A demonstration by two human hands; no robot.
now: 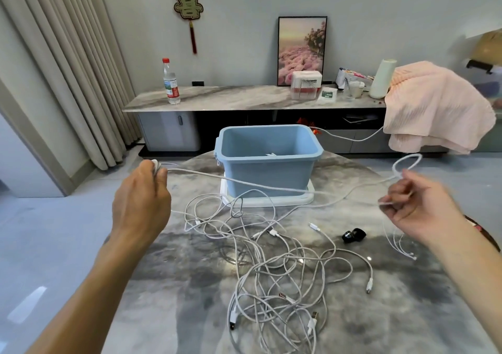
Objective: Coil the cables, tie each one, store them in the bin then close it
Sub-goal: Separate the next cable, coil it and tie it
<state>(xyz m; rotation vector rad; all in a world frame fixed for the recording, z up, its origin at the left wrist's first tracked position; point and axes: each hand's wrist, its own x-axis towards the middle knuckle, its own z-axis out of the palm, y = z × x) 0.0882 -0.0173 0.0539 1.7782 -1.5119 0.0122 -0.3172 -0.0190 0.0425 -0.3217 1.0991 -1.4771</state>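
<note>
white cable (271, 188) runs stretched in the air between the person's two hands, passing in front of the blue bin (267, 160). the left hand (141, 201) is raised over the left edge of the tabletop (380, 313), its grip curled round a small bundle of that cable at the fingertips. the right hand (418, 209) is up near the right edge, its grip pinching the cable between thumb and fingers, with a loop (407, 163) standing up above the knuckles and thin ends hanging down below the wrist.

the bin stands open toward the far edge of the marble-patterned tabletop, resting on its white lid (267, 200), which lies flat beneath it. something white lies in the bottom of the bin, too small to tell what.

a tangled heap of white cables (274, 272) sprawls across the middle of the tabletop and down toward the near edge, plugs showing here and there. a small black object (353, 235) sits to the right of the heap, apart from it.

behind the tabletop a long sideboard (217, 101) carries a water bottle (170, 82), and a pink cloth (432, 109) is draped over its right end.
</note>
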